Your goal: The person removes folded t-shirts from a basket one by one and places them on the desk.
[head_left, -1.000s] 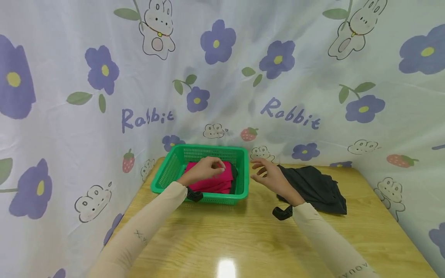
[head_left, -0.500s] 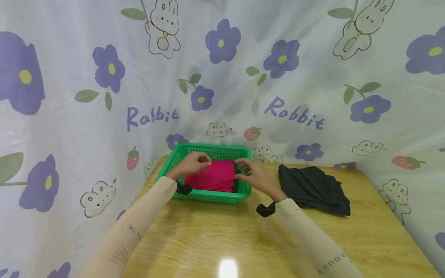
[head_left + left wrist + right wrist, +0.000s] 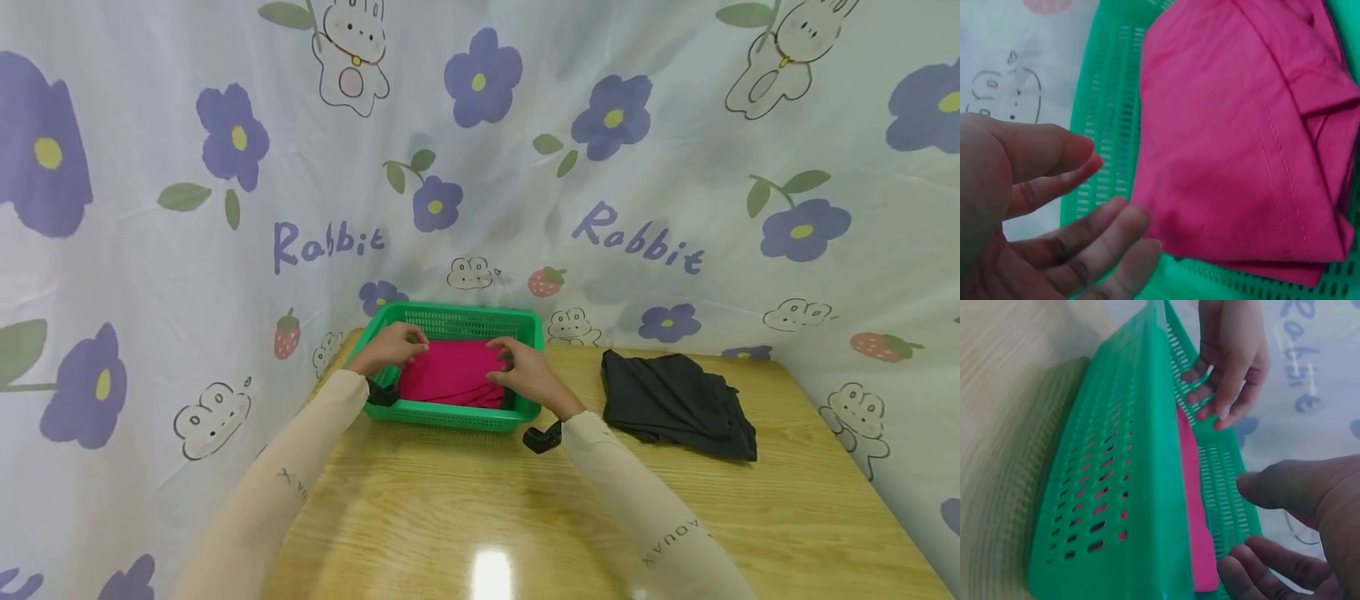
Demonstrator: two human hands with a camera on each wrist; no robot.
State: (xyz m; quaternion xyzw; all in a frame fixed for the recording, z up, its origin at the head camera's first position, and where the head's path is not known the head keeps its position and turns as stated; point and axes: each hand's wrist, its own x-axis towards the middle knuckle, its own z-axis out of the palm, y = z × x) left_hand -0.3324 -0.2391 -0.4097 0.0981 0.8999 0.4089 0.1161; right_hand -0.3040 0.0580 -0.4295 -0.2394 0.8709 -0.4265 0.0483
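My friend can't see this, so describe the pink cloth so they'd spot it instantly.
On the wooden table stands a green basket. Inside it lies the pink cloth, folded. Its bright colour sets it apart from the dark cloth lying outside the basket.

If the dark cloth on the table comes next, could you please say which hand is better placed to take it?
Probably the right hand: it is nearer the dark cloth, which lies to the right of the basket. The left hand is farther away, over the basket's left side. Both look empty.
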